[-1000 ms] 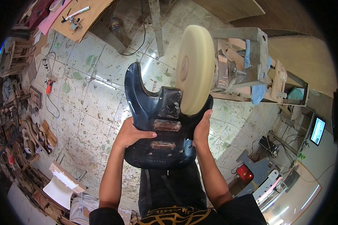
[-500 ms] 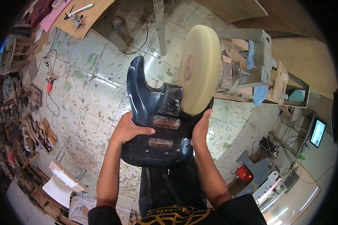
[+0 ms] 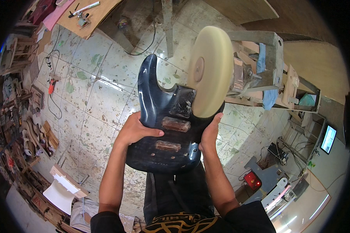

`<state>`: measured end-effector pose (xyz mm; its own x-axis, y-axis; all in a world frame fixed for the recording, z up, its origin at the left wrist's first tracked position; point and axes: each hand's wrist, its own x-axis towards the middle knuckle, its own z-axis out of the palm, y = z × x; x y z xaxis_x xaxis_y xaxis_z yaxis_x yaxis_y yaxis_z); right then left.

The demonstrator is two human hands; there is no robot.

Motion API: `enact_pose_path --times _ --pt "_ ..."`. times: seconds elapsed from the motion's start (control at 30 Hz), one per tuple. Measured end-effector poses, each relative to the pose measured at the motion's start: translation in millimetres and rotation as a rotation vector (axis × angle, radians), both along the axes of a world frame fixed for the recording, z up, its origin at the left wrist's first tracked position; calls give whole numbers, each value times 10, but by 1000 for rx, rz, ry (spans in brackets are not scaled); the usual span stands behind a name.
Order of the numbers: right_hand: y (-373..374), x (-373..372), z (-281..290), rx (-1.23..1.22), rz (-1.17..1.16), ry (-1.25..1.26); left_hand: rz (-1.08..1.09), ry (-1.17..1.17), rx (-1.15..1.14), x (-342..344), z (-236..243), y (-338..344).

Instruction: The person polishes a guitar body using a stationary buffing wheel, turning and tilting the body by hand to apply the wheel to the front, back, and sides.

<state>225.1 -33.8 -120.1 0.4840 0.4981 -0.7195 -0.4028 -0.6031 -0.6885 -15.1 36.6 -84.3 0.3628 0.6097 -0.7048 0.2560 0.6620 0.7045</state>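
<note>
We've L hand (image 3: 134,130) & R hand (image 3: 210,133) curled round opp. edges of guitar body (image 3: 179,137), gripping it, long axis pointing away, R nearer buffing wheel (image 3: 217,73).

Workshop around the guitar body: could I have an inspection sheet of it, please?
Surface: tiled floor, speckled with dark and green marks.
Job's things: black electric-guitar body, partly hidden by pale buffing wheel; contact unclear.
Clutter: white pen on wooden tabletop.
Hands: left hand and right hand hold opposite edges of the body.
Cables: black cable near the tabletop; cord by orange power tool.
Surroundings: lit screen, red box with glowing light.
</note>
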Motion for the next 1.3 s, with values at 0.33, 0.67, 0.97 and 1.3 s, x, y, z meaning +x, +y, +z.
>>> enact_pose_path --times 0.33,0.67,0.97,1.3 --pt "42 -32 76 63 -24 49 -35 23 -11 -26 -105 -11" --pt "57 -250 51 52 -94 2 -56 63 5 -155 36 79" --pt "-78 -394 75 23 -146 39 -79 73 45 -290 173 91" --pt "-214 -545 172 -112 -103 -5 -80 95 5 -425 208 -85"
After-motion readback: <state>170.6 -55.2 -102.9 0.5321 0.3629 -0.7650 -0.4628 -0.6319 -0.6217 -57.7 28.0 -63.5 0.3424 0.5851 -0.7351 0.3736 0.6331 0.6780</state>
